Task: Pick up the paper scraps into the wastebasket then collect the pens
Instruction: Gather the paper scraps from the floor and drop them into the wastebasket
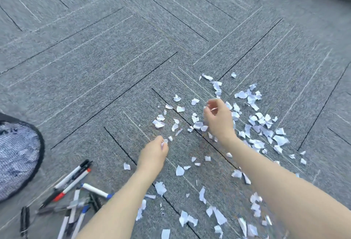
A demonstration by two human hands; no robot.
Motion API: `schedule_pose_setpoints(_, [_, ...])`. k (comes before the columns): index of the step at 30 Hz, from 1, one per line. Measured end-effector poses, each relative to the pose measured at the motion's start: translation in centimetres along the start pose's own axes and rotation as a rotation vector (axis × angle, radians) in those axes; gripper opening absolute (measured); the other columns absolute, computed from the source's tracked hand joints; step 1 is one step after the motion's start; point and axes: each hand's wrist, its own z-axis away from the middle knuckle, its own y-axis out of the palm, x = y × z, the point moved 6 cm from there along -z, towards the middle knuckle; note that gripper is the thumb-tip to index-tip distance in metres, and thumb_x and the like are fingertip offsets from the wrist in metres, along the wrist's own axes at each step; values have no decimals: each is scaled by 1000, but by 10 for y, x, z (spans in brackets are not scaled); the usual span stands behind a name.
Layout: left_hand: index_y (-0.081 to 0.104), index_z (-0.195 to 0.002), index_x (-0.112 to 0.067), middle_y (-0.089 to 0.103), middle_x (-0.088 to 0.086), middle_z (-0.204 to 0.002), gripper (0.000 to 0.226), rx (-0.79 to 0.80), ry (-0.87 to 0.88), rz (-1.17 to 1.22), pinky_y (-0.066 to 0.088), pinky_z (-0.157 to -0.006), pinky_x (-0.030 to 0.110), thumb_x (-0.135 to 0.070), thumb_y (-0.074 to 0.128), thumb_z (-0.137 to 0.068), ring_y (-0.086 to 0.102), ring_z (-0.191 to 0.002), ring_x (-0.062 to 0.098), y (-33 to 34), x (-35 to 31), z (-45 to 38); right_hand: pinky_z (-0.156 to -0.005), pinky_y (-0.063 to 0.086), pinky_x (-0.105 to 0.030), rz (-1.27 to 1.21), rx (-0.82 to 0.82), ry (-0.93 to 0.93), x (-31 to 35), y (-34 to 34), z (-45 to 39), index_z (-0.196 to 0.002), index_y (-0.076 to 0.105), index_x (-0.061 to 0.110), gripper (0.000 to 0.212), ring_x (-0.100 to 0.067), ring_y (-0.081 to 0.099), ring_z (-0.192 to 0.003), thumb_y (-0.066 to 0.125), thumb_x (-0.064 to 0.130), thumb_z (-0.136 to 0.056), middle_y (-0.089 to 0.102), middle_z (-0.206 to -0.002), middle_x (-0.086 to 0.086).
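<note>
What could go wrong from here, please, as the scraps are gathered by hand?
1. The left hand and right hand pinch only small bits, so paper scraps may drop on the carry to the wastebasket, which sits well off to the left.
2. The pens lie between and could be knocked.
</note>
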Motion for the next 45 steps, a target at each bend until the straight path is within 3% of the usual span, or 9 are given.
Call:
schedule_pose_setpoints(10, [40,-108,-7,52,13,-104,17,55,-108,-290,41,-65,37,-1,34,-93,61,-89,34,12,-18,-7,-112,21,-46,390,-19,-50,-19,2,-92,-125,51,19,35,-18,37,-129,46,28,-91,43,-138,1])
schedule_pose_setpoints(15, [41,-109,-7,47,11,-109,26,57,-60,-426,40,-63,32,7,34,-89,61,-91,28,17,-22,-5,-91,31,-31,336,-131,-162,-16,-1,-81,-97,62,16,21,-13,53,-83,45,28,-93,60,-94,3])
schedule_pose_setpoints(18, [44,-111,-6,44,10,-113,30,66,-37,-496,38,-61,32,9,36,-87,60,-94,26,20,-21,-6,-97,37,-39,275,-193,-203,-4,1,-93,-105,59,16,22,-12,51,-93,45,26,-92,57,-103,2])
schedule_pose_setpoints(23, [45,-111,-5,44,10,-115,31,67,-28,-508,39,-62,31,10,39,-85,58,-96,25,21,-21,-7,-113,18,-46,463,146,-173,4,27,-127,-133,44,19,43,-21,31,-134,40,33,-93,39,-143,0])
schedule_pose_setpoints(30, [42,-113,-5,46,11,-113,30,64,-37,-489,39,-62,31,9,38,-87,60,-95,27,18,-23,-6,-71,40,-27,255,43,-346,6,26,-59,-95,64,15,19,-6,48,-68,47,22,-92,56,-81,7])
schedule_pose_setpoints(35, [41,-115,-4,47,13,-112,30,51,-27,-491,47,-66,33,8,41,-87,62,-93,27,15,-28,-2,-108,24,-37,400,287,-503,47,77,-55,-126,53,22,36,-14,40,-124,43,25,-92,49,-132,3])
schedule_pose_setpoints(38, [39,-114,-5,47,13,-114,23,61,-38,-457,47,-72,35,1,38,-92,61,-98,30,13,-27,-2,-105,31,-37,498,389,-594,45,92,-36,-119,57,19,31,-16,46,-117,43,27,-93,53,-126,2])
schedule_pose_setpoints(42, [40,-108,-5,48,14,-110,17,55,-42,-427,39,-61,33,1,34,-93,61,-91,31,15,-23,-6,-74,40,-32,425,201,-674,20,55,6,-74,63,15,25,-14,53,-69,46,28,-88,60,-78,3])
schedule_pose_setpoints(45, [39,-103,-6,51,13,-100,16,4,-33,-357,42,-55,33,4,37,-90,62,-80,31,16,-21,-5,-86,37,-34,320,-63,-405,-4,17,-13,-95,66,17,27,-15,54,-94,47,33,-86,61,-101,0])
